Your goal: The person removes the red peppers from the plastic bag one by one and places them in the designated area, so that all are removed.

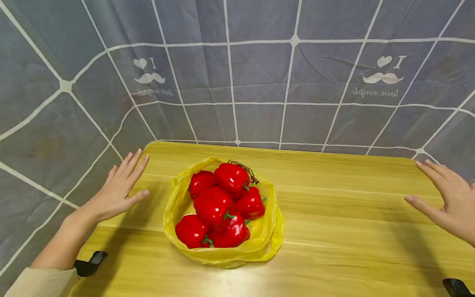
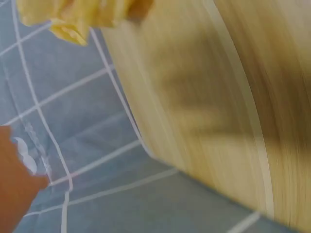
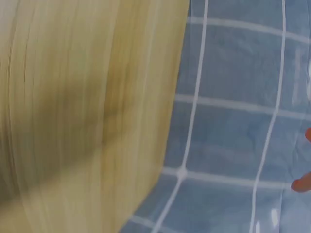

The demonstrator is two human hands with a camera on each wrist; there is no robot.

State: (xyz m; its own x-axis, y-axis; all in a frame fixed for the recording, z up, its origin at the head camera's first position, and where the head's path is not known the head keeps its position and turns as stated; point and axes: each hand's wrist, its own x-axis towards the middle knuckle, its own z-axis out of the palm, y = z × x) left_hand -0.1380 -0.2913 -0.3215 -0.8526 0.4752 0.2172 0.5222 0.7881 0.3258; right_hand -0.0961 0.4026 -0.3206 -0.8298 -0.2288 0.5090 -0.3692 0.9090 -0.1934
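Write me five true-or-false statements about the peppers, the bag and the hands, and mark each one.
1. Glossy red bell peppers with green stems lie inside a yellow plastic bag. True.
2. The bag is knotted shut. False: its mouth is open, showing the peppers.
3. The bag rests on a yellowish wood-grain tabletop. True.
4. The person's bare left hand and bare right hand are both apart from the bag. True.
5. The right hand holds a pepper. False: it holds nothing.
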